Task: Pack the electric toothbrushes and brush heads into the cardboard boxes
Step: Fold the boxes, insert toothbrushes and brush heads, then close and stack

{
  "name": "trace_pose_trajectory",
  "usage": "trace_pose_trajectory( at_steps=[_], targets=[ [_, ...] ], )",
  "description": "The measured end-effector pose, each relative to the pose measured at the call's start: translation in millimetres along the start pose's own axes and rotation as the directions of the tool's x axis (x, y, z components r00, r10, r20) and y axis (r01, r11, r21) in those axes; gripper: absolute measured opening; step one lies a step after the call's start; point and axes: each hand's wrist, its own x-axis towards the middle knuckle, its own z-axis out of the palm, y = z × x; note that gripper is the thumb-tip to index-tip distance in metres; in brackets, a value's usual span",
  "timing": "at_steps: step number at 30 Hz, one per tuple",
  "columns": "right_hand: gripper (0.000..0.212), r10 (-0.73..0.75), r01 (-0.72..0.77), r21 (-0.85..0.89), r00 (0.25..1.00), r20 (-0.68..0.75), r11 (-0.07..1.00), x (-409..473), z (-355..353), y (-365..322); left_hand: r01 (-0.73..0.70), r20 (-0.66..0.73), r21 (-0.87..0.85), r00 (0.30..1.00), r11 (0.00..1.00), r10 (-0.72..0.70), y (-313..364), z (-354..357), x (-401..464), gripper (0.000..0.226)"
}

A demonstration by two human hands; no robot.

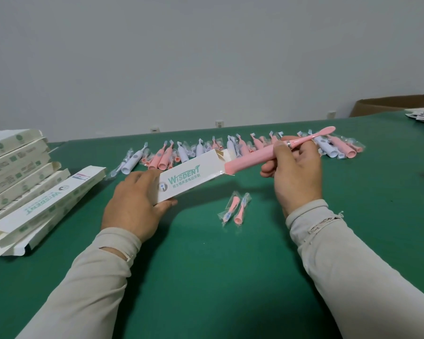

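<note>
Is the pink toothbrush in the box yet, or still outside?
Barely started: only the base of the toothbrush sits at the open end of the box. The right hand grips the rest outside.

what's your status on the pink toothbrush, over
Left hand grips box. Right hand holds pink toothbrush, base at open end. Nothing blocking.

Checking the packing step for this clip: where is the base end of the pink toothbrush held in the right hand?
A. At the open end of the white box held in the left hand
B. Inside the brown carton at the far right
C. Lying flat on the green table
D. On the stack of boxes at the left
A: the right hand grips the pink toothbrush, whose base meets the open end of the white box held by the left hand.
</note>
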Motion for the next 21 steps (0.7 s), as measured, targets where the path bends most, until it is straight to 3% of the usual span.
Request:
trace_pose_trajectory(
  at_steps=[8,14,21],
  targets=[
    [0.008,0.038,-0.043,-0.078,0.997,-0.068,0.996,0.7,-0.8,2.1,0.018,0.016,-0.074,1.000,0.997,-0.017,0.2,0.3,-0.8,0.070],
    [0.006,0.056,-0.055,0.012,0.991,-0.122,0.998,2.9,-2.0,-1.4,-0.026,0.010,-0.033,1.000,0.999,0.026,-0.3,1.3,-0.8,0.069],
    [0.004,0.063,-0.054,0.106,0.995,-0.080,0.993,2.2,-1.5,-2.5,-0.072,0.025,-0.032,0.997,0.997,0.073,1.5,2.4,-0.8,0.073]
  ],
)
